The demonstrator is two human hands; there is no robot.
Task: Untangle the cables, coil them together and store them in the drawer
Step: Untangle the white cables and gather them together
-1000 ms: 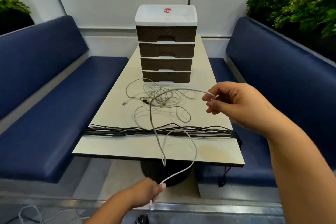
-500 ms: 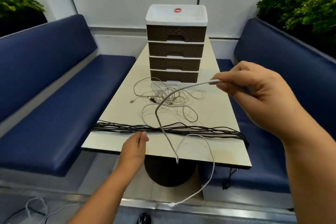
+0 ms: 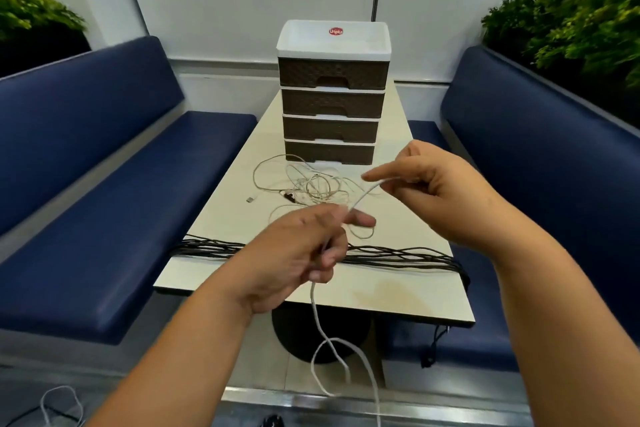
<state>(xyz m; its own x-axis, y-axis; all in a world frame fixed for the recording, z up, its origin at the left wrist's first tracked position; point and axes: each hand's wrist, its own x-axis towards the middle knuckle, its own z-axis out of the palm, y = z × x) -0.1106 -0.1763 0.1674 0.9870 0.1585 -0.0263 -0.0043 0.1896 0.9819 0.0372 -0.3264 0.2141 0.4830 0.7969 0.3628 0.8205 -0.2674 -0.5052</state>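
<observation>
A: From the head camera, where is the white cable [image 3: 362,196]?

B: Strung between both hands, above the near half of the table [image 3: 398,295]. The right hand [image 3: 433,191] pinches its end between thumb and fingertips; the left hand [image 3: 298,253] has its fingers curled round the cable lower down, and the slack drops from that fist below the table edge in a loose loop.

A: How will it handle?

B: I judge it light and limp, a bit springy, so it wants to kink. Holding near the end and feeding length through the other fist looks right for coiling.

A: And the rest?

B: A tangle of thin white cables [image 3: 311,187] lies just before the drawer unit [image 3: 332,97], whose four drawers are all closed. A bundle of black cables [image 3: 398,253] stretches across the table.

A: Anything unclear?

B: Motion blur smears the fingertips, the connector type is unreadable, and the hanging slack runs out of frame.
</observation>
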